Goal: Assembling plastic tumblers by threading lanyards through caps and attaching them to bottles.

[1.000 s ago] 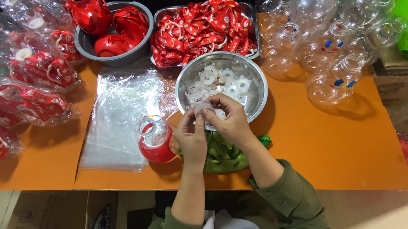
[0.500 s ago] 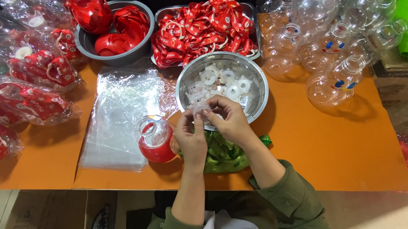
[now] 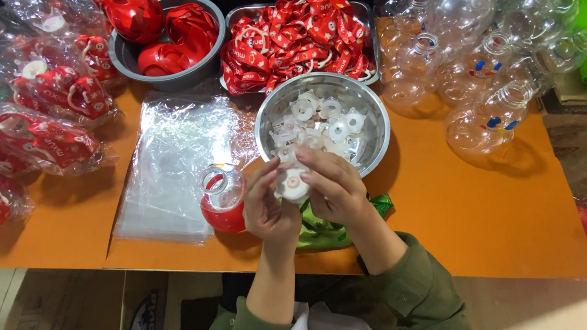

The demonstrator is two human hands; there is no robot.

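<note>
My left hand [image 3: 267, 208] and my right hand [image 3: 332, 187] meet over the table's front edge and both hold one small white round cap [image 3: 293, 184] between the fingertips. Just behind them stands a steel bowl [image 3: 374, 120] with several more white caps [image 3: 325, 118]. A clear bottle with a red base [image 3: 222, 198] stands upright just left of my left hand. Green plastic [image 3: 322, 230] lies under my wrists.
A stack of clear plastic bags [image 3: 176, 163] lies left of the bottle. A grey bowl of red shells [image 3: 156, 28] and a tray of red straps [image 3: 296, 36] sit at the back. Empty clear bottles [image 3: 475, 67] crowd the back right, bagged finished items [image 3: 32, 116] the left.
My hands have drawn back from over the steel bowl toward me, bringing a white cap with them. The bottle has not moved.
</note>
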